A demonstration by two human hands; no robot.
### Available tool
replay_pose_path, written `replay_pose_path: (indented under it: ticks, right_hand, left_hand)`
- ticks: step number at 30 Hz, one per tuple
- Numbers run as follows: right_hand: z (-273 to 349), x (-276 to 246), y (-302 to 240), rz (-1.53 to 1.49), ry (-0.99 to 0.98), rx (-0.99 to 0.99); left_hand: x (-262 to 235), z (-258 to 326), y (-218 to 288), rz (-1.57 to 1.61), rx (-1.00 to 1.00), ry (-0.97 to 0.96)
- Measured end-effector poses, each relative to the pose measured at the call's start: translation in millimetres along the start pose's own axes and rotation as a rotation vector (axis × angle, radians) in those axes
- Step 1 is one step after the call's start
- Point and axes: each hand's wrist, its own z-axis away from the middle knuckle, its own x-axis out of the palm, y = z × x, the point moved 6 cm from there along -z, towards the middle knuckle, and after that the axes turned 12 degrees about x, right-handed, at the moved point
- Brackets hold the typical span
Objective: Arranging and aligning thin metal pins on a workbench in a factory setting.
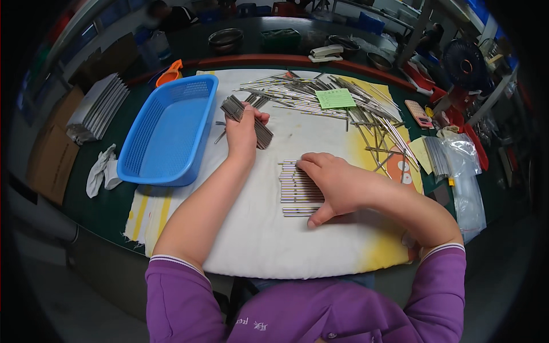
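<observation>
My left hand (241, 132) is closed around a bundle of thin metal rods (263, 136), whose ends stick out on both sides of the fist. Right of it, a row of short metal rods (297, 186) lies side by side on the white cloth (240, 228). My right hand (329, 186) spans the right end of that row, thumb at the near side and fingers at the far side, spread apart. Part of the row is hidden under the palm. Beyond both hands spreads a loose pile of metal rods (372, 108), with a green paper note (335, 98) on top.
A blue plastic basket (123, 163) stands left of my left arm, with an orange object (170, 74) behind it. White gloves (104, 170) and a stack of white sheets or boxes (97, 108) lie further left. A calculator (419, 114), plastic bags (466, 166) and a fan (464, 63) are at right.
</observation>
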Motion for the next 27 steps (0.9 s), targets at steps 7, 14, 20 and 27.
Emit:
replay_pose_path:
  ticks: [7,14,20,27]
  right_hand:
    - [-1,5,-8,0.153,0.051,0.059]
    - [4,19,-15,0.125,0.108,-0.073]
    - [8,21,-13,0.089,0.102,-0.153]
    - [10,23,-19,0.134,0.008,-0.191]
  left_hand:
    - [5,4,6,0.011,0.007,0.007]
    - [10,7,6,-0.002,0.012,-0.143]
    - [16,7,9,-0.056,0.047,-0.188]
    - [16,7,7,-0.073,0.047,-0.241]
